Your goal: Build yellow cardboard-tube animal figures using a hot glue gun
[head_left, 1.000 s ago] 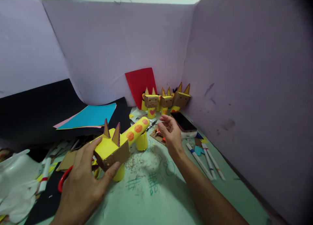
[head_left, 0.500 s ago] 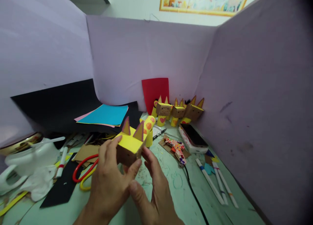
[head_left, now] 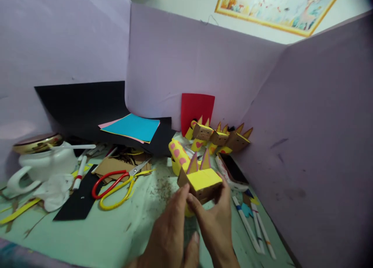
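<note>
A handmade animal figure (head_left: 205, 179) is in front of me, with a box-shaped cardboard head topped in yellow paper and two pointed purple-edged ears. Its yellow body with pink spots (head_left: 178, 153) stretches behind the head to the left. My right hand (head_left: 215, 217) grips the head, thumb at the near left and fingers along the right side. My left hand (head_left: 171, 225) has its fingertips against the head's left corner, fingers stretched and thumb apart. The figure's lower front is partly hidden by my hands.
Scissors (head_left: 128, 178) with red and yellow handles lie left, near black paper (head_left: 76, 206) and a white pot (head_left: 48, 163). Coloured sheets (head_left: 131, 127) lie behind. Similar figures (head_left: 220, 138) stand at the back right. A phone (head_left: 233, 169) and several markers (head_left: 246, 224) lie right.
The figure has moved right in the view and turned, its spotted body now showing on the left. My right hand has closed on the head; my left hand has loosened. The camera view has tilted.
</note>
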The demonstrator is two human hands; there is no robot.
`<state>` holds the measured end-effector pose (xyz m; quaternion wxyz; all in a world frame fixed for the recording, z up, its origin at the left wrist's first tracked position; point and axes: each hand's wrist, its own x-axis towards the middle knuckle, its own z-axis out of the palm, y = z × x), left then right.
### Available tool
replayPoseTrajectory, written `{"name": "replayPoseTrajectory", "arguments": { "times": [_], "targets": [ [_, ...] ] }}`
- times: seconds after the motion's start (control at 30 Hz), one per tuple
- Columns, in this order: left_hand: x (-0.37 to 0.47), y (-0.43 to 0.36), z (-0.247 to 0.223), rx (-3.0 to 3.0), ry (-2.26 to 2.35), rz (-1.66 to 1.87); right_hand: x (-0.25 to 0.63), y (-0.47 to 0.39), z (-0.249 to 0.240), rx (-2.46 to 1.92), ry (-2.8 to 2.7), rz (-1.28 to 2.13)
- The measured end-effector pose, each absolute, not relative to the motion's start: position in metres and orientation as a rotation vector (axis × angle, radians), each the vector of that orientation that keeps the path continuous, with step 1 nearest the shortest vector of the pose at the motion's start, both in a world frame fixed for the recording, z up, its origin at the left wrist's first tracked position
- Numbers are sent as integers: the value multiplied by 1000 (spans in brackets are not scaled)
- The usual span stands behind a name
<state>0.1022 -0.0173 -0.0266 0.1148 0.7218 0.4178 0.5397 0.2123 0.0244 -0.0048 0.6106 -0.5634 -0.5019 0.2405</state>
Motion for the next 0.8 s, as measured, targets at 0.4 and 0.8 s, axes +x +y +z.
{"name": "replayPoseTrajectory", "arguments": {
  "times": [0.4, 0.8],
  "targets": [
    [29, 55, 4, 1974, 1420, 1475, 249, 46, 4, -1214, -978, 563],
    [24, 98, -45, 1669, 1259, 1024, 294, 33, -27, -1267, -1246, 614]
  ]
}}
